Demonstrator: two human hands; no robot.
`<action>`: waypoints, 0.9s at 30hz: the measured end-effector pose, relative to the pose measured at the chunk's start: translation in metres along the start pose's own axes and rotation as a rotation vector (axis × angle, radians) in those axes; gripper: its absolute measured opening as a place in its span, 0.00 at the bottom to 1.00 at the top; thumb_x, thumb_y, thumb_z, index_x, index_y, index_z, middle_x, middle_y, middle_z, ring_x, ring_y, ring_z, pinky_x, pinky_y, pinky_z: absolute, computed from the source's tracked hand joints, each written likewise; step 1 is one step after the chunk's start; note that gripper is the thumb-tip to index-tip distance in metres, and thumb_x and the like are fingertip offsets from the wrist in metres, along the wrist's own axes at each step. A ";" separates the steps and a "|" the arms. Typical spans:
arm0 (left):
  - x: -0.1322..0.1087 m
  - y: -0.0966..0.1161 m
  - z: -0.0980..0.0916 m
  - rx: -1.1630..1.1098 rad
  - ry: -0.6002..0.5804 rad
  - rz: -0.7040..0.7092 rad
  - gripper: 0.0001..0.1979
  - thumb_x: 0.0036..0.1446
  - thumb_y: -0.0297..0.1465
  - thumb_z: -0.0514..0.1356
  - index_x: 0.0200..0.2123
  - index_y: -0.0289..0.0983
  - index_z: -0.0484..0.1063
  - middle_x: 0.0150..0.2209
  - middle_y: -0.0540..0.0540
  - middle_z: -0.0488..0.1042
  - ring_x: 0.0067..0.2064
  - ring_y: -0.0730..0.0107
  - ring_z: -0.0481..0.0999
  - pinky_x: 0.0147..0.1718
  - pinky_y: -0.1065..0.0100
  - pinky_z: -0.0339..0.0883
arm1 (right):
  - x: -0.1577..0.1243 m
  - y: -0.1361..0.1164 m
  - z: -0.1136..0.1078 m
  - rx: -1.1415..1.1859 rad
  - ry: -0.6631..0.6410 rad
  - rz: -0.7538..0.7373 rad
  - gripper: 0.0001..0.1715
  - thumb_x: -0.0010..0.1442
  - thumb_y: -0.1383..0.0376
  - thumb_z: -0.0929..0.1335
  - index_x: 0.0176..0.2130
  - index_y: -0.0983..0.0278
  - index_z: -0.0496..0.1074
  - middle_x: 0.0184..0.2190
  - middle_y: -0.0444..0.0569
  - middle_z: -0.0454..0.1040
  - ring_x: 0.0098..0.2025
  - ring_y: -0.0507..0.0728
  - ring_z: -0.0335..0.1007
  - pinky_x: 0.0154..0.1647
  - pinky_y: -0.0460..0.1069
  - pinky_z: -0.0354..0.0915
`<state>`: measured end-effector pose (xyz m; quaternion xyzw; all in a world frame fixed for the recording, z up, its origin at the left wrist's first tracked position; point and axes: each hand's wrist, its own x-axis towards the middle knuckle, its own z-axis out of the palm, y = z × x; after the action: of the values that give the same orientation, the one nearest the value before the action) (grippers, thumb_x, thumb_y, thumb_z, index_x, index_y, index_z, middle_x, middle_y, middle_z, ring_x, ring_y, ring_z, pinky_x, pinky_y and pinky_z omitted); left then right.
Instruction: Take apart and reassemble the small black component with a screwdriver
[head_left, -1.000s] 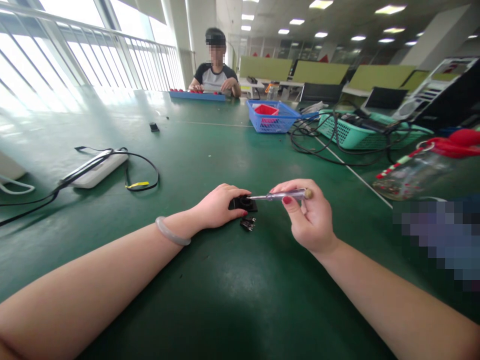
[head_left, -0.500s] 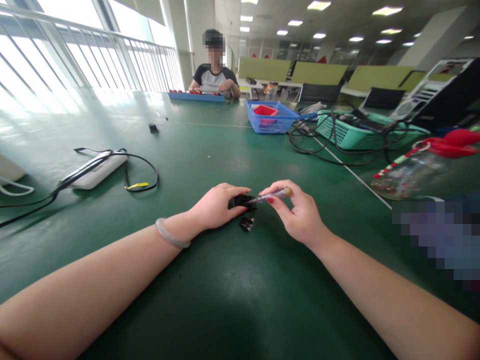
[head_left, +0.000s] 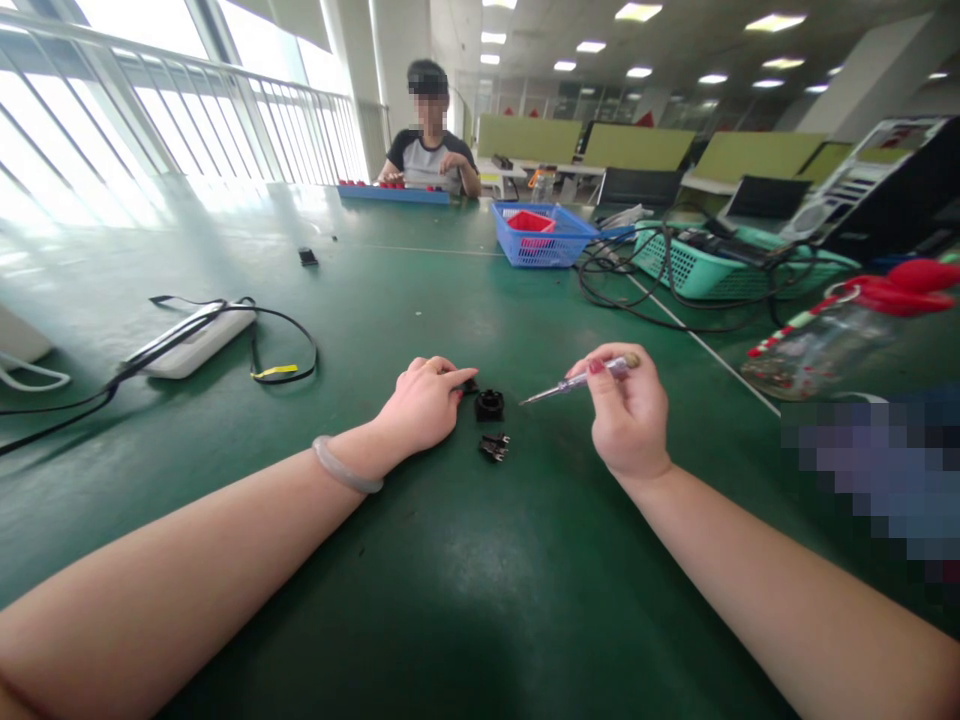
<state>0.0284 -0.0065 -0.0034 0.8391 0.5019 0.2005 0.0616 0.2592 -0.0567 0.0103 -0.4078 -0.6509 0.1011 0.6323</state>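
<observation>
My right hand (head_left: 628, 410) is closed around the clear handle of a screwdriver (head_left: 600, 374). Its metal tip points left, apart from the black parts. On the green table (head_left: 480, 590), a square black plastic housing (head_left: 490, 406) with a round opening sits between my hands. Just left of it, the fingers of my left hand (head_left: 424, 402) are closed on a small black plastic part (head_left: 468, 386), mostly hidden under them. Nearer to me lies a black piece with metal prongs (head_left: 494, 447), touched by neither hand.
A white device (head_left: 199, 342) with a black strap lies at left. At right stand a blue basket (head_left: 544, 250), a green basket (head_left: 690, 270) with cables, and a red-lidded bottle (head_left: 832, 345). A person (head_left: 431, 155) sits across the table behind a blue tray (head_left: 394, 194).
My right hand has drawn the screwdriver back to the right, out of the black parts. My left hand has shifted slightly left with a small black part, leaving the square housing on the table.
</observation>
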 end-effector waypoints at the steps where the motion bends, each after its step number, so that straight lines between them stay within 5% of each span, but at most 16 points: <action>1: 0.000 0.000 0.000 0.008 -0.008 0.003 0.19 0.60 0.31 0.53 0.54 0.45 0.72 0.49 0.43 0.72 0.52 0.55 0.67 0.55 0.52 0.62 | 0.000 0.002 0.000 0.005 -0.004 0.012 0.06 0.64 0.60 0.65 0.39 0.60 0.67 0.31 0.44 0.72 0.34 0.55 0.72 0.40 0.53 0.69; 7: 0.000 0.005 -0.003 -0.118 -0.057 0.031 0.22 0.64 0.42 0.47 0.52 0.38 0.72 0.57 0.42 0.66 0.58 0.59 0.67 0.60 0.59 0.58 | 0.002 0.008 0.000 0.049 -0.009 0.076 0.07 0.64 0.60 0.66 0.37 0.61 0.67 0.29 0.44 0.72 0.33 0.54 0.71 0.39 0.52 0.68; 13: -0.003 0.012 -0.011 -0.176 -0.181 0.131 0.25 0.66 0.42 0.41 0.60 0.40 0.60 0.59 0.45 0.67 0.62 0.62 0.63 0.62 0.59 0.54 | 0.005 0.015 0.001 0.191 0.056 0.162 0.08 0.62 0.60 0.67 0.35 0.62 0.67 0.25 0.42 0.72 0.26 0.51 0.68 0.29 0.47 0.65; 18: -0.010 0.023 -0.014 -0.069 -0.172 0.258 0.29 0.64 0.47 0.44 0.62 0.40 0.58 0.57 0.42 0.69 0.59 0.58 0.66 0.59 0.57 0.57 | 0.006 0.027 0.002 0.256 0.097 0.240 0.09 0.60 0.59 0.67 0.34 0.62 0.66 0.23 0.41 0.71 0.20 0.48 0.64 0.22 0.45 0.61; 23: -0.022 0.041 -0.012 -0.011 -0.122 0.233 0.37 0.54 0.57 0.52 0.60 0.42 0.60 0.59 0.42 0.67 0.60 0.51 0.63 0.59 0.52 0.56 | 0.009 0.037 0.005 0.277 0.155 0.283 0.11 0.58 0.58 0.68 0.33 0.62 0.66 0.20 0.39 0.70 0.16 0.47 0.59 0.16 0.43 0.56; 27: -0.031 0.055 -0.007 -0.007 -0.102 0.223 0.31 0.54 0.51 0.56 0.57 0.43 0.62 0.57 0.43 0.68 0.59 0.50 0.62 0.58 0.49 0.56 | 0.015 0.049 0.005 0.281 0.285 0.423 0.10 0.55 0.58 0.68 0.30 0.62 0.64 0.17 0.37 0.67 0.13 0.46 0.55 0.12 0.43 0.51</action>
<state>0.0572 -0.0609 0.0111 0.8986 0.4009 0.1651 0.0674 0.2765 -0.0133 -0.0106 -0.4530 -0.4356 0.2617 0.7325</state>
